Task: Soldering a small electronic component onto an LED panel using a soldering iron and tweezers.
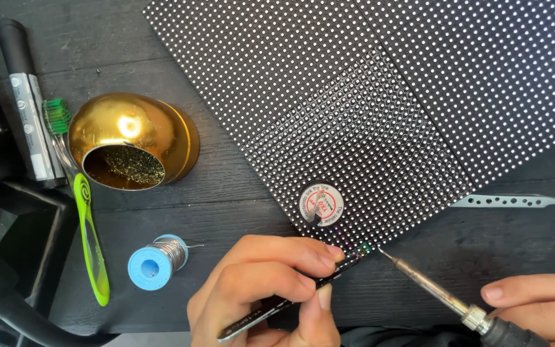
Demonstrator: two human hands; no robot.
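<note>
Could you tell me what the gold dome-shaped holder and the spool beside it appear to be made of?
The gold dome holder looks like polished metal, with mirror-like highlights; the tangle inside resembles brass wool. The spool seems to be blue plastic wound with shiny grey wire, probably solder.

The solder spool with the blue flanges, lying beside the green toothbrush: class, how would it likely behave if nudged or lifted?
The solder spool rests on its round flanges, so it would probably roll. Wound with metal wire, it is likely heavy for its size. Its loose wire end may unwind.

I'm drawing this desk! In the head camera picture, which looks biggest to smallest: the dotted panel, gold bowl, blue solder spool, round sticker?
1. Dotted panel
2. Gold bowl
3. Blue solder spool
4. Round sticker, only slightly smaller than the spool.
</note>
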